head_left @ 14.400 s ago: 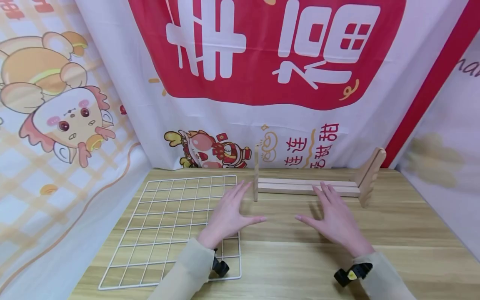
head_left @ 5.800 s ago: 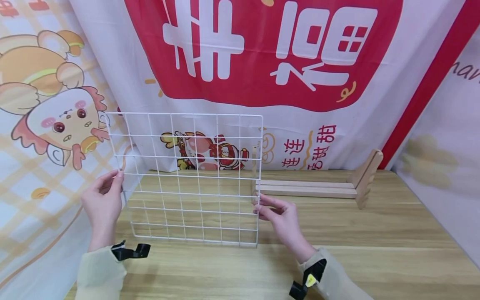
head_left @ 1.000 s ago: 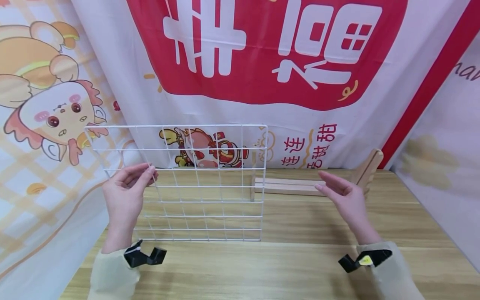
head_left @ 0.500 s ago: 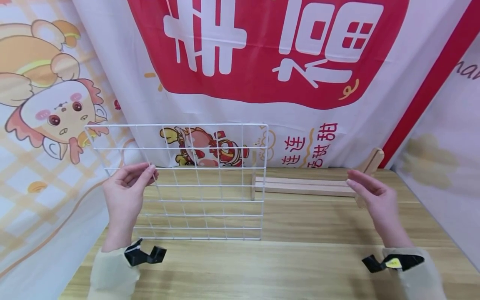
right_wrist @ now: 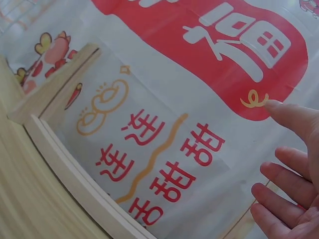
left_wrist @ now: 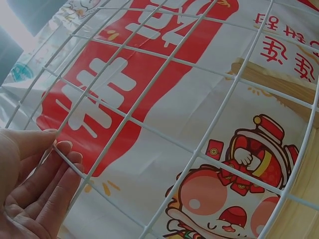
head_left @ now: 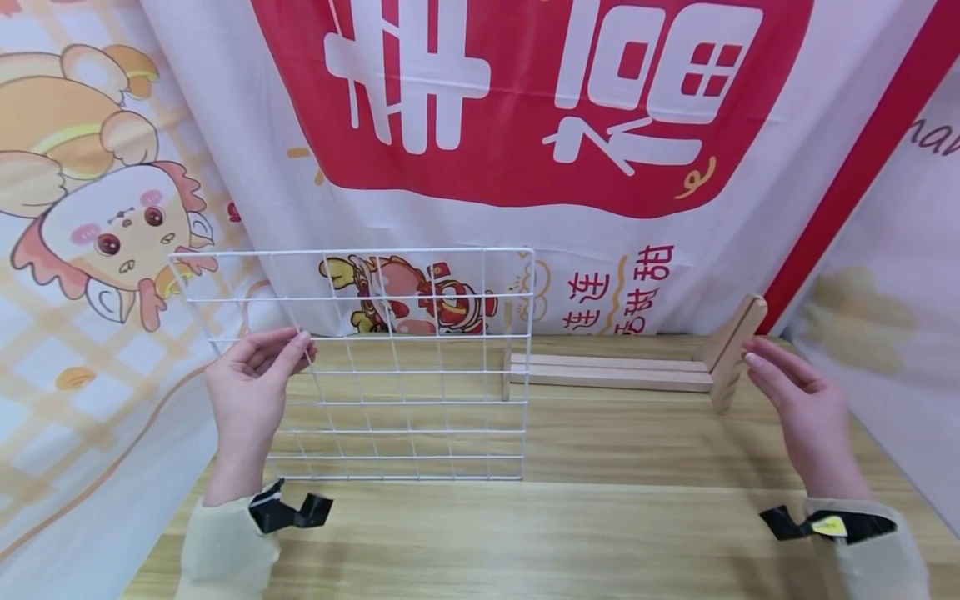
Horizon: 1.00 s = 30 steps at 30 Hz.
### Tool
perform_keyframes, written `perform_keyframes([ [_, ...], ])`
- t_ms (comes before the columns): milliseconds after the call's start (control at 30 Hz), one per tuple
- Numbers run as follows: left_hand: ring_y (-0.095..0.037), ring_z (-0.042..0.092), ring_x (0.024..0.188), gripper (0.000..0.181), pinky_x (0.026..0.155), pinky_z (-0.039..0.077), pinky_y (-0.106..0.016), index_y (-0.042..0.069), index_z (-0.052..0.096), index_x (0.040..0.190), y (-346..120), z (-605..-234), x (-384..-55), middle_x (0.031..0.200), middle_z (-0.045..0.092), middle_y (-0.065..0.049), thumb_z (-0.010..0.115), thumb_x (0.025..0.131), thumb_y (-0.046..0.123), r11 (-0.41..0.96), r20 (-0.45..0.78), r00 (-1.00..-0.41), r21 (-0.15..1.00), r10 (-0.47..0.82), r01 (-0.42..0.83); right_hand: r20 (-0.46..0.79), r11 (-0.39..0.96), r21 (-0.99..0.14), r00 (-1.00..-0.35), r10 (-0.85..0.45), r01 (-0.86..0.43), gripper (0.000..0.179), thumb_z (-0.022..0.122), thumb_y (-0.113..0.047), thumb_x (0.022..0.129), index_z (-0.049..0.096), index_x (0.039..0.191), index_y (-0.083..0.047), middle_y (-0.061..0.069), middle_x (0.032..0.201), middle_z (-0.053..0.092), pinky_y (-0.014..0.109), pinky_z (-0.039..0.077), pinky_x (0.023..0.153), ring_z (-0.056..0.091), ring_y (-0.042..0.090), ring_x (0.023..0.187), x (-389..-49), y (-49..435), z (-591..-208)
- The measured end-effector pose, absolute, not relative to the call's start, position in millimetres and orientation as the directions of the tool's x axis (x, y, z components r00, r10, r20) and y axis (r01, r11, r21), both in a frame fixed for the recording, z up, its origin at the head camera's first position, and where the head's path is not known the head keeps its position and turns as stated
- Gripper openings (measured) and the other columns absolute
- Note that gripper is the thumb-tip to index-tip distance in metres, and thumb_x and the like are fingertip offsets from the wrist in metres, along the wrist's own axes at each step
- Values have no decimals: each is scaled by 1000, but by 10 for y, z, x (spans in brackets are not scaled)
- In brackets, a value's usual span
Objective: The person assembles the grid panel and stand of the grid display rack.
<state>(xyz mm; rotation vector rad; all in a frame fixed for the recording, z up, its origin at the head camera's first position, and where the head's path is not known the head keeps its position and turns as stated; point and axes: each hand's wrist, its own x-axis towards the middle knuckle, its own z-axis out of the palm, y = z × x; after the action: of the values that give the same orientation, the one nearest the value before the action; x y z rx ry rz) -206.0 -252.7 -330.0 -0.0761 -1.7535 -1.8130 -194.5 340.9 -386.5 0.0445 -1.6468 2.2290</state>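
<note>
My left hand (head_left: 251,396) pinches a white wire grid panel (head_left: 420,403) between thumb and fingers, one cell in from its left side. The panel stands raised above the table, tilted, at the left. In the left wrist view, the thumb and fingertips close on a wire of this grid (left_wrist: 128,118). My right hand (head_left: 813,412) hovers beside the right upright (head_left: 738,354) of a wooden stand (head_left: 611,372). In the right wrist view its thumb and loosely bent fingers (right_wrist: 286,174) are apart, with nothing between them. Whether the fingertips touch the upright, I cannot tell.
The wood-grain table (head_left: 600,533) has printed cloths on its back and sides. The back cloth (head_left: 525,225) hangs right behind the stand. Part of the stand's left upright (head_left: 507,375) shows through the grid. A black strap mount (head_left: 288,512) sits on each wrist.
The grid, flat on the table at first, was lifted by both hands. The right hand has since let go and moved right along the stand to its right end. The left hand keeps its hold.
</note>
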Motion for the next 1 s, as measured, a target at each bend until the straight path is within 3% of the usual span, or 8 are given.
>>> perform_keyframes([
  [233, -21, 68, 79, 33, 70, 55, -26, -7, 66, 102, -2529, -3297, -2052, 93, 69, -13, 75, 79, 14, 125, 452, -807, 890, -379, 439, 184, -189, -949, -930, 319, -253, 50, 72, -9, 83, 55, 130, -4, 2, 120, 62, 16, 47, 84, 59, 6, 103, -1945, 3507, -3854],
  [467, -21, 68, 79, 31, 70, 55, -26, -4, 67, 101, -2524, -3296, -2051, 93, 69, -13, 75, 79, 15, 130, 449, -809, 891, -380, 434, 183, -210, -941, -919, 351, -267, 49, 73, -5, 81, 58, 127, -5, 0, 114, 66, 16, 48, 83, 61, 5, 98, -2013, 3650, -3832],
  [700, -20, 68, 79, 33, 69, 55, -26, -6, 66, 102, -2538, -3292, -2055, 94, 69, -14, 75, 79, 17, 135, 446, -805, 893, -391, 429, 129, 15, -991, -931, 343, -132, 58, 75, -21, 81, 53, 135, -18, -9, 124, 59, 6, 41, 81, 55, -4, 102, -2151, 3848, -3797],
  [1000, -20, 68, 80, 32, 69, 55, -25, -4, 67, 102, -2525, -3295, -2054, 94, 69, -14, 75, 79, 16, 154, 454, -804, 890, -385, 429, 92, 162, -986, -955, 283, -47, 64, 73, -31, 82, 44, 140, -32, -5, 141, 44, 13, 30, 102, 44, 2, 120, -2358, 3966, -3744],
])
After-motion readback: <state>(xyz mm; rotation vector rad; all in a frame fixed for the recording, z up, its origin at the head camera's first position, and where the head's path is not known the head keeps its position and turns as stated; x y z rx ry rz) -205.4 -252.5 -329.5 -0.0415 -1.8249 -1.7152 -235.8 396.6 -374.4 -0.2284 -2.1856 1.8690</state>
